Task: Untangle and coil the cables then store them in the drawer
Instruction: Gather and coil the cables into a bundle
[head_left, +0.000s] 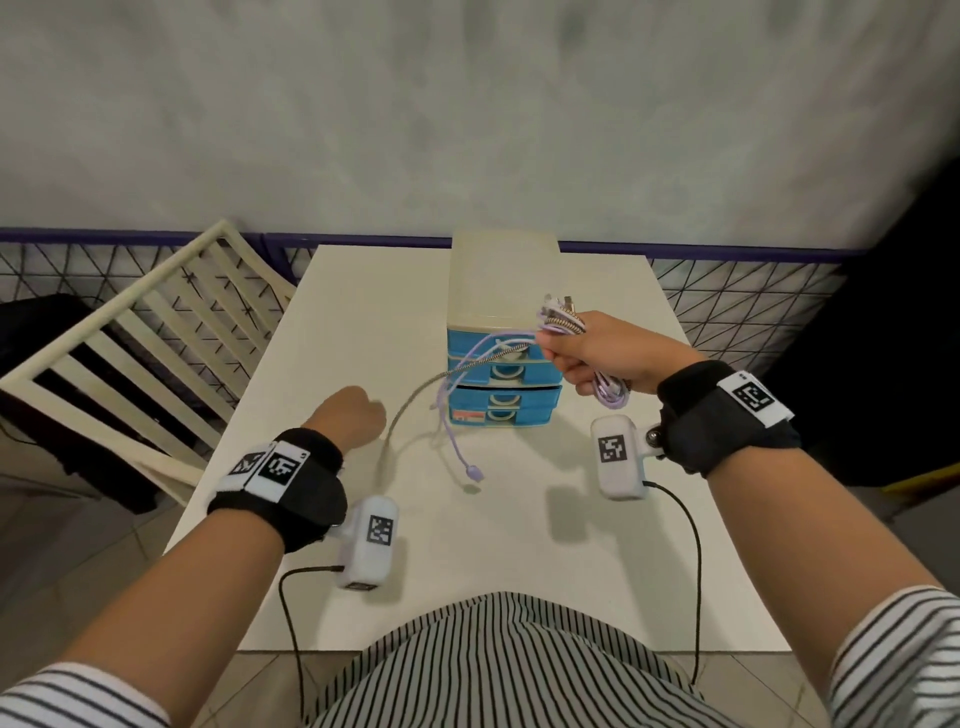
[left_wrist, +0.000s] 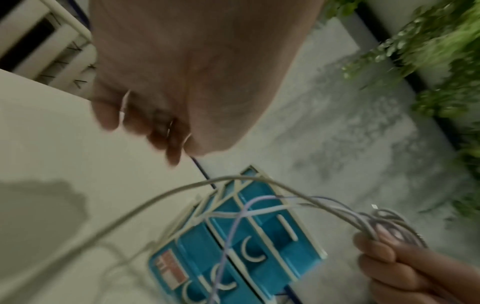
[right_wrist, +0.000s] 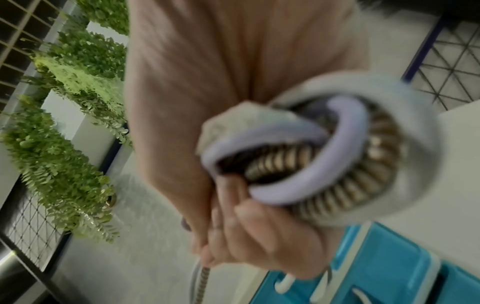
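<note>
1. head view: the right hand (head_left: 602, 353) holds the bundle of cables (head_left: 563, 322) raised just in front of the drawer unit (head_left: 504, 379), fingers (right_wrist: 259, 236) curled tight round it, probably so the loose tails hang free for sorting.
2. the left hand (head_left: 353, 421) hovers left of the drawer unit over the counter (head_left: 363, 312); its fingers (left_wrist: 166, 131) curl inward and seem to pinch a thin strand, though blur makes that uncertain.
3. count: three cables show, white, lilac (head_left: 457, 447) and braided (head_left: 410, 410); four drawer fronts, all closed.

No legible text; only an unreadable red-and-white sticker (head_left: 471, 415) on the drawer unit (head_left: 504, 374).
</note>
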